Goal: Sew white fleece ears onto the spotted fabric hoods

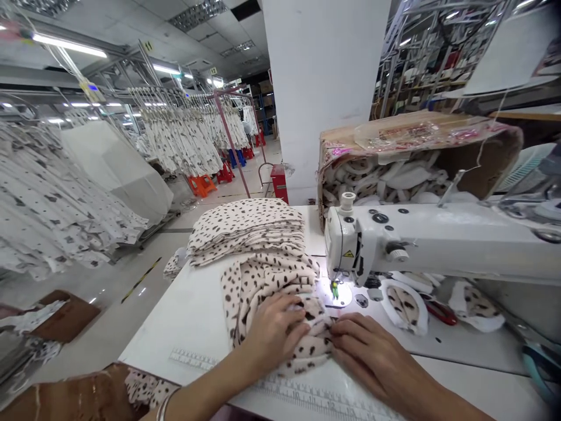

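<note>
The spotted cloth (263,280) is bunched on the counter (179,321), between the front edge and the sewing machine (346,245), just beside the lit foot (335,290). It is pressed down by the spread left hand (278,327); its right side is touched by the fingertips of the right hand (366,351), but whether it is pinched there cannot be told. The hands are held apart, with cloth between them.

Because the folds are loosely gathered, a stray layer could be caught under the foot and puckered; fingertips could also be hurt if brought too close. Toward the far left corner, a stack of spotted pieces (249,228) could be dragged askew by the bunched cloth beside it. Rightward movement could be hampered by white-rimmed pieces (403,307) and red scissors (442,311). Behind the far edge, a stuffed cardboard box (475,166) is seen.
</note>
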`<action>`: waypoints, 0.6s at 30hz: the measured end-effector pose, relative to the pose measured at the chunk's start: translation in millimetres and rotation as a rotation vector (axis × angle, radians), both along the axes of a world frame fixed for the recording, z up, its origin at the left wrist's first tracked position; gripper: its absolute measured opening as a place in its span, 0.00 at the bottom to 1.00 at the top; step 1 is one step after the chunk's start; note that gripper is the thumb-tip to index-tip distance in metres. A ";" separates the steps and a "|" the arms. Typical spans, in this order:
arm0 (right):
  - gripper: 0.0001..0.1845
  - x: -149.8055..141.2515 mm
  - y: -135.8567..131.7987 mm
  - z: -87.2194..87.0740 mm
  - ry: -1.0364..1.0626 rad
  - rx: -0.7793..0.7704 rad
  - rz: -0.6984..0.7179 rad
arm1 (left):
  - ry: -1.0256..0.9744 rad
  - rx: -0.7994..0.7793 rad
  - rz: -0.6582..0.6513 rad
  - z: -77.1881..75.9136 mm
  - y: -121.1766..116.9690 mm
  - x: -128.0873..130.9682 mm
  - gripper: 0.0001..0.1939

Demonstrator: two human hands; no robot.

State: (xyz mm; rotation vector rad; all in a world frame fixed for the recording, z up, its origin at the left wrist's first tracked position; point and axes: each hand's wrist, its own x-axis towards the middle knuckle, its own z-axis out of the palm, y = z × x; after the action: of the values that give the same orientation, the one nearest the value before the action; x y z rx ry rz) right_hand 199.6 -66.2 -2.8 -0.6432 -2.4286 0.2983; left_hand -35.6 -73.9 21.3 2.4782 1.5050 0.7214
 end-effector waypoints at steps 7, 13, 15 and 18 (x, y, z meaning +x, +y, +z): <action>0.13 -9.6 0.8 6.3 0.034 -0.323 -0.154 | 0.254 -0.440 -0.199 41.0 48.7 -1.9 0.34; 0.21 -33.7 -22.4 4.4 0.276 -0.377 -0.451 | 0.172 -0.368 -0.201 51.5 29.5 -5.6 0.13; 0.18 -45.1 -31.1 8.6 0.363 -0.296 -0.428 | 0.006 -0.234 -0.242 53.9 9.0 -12.0 0.12; 0.10 -54.9 -42.4 15.7 0.474 -0.018 -0.371 | -0.061 -0.036 -0.277 57.6 -16.0 -22.8 0.13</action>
State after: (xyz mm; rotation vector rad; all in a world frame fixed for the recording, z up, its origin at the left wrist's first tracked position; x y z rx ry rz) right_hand 144.7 -108.6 12.8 -0.8999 -1.8190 0.2813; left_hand -58.4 -90.0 78.9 2.5409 1.1122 0.7042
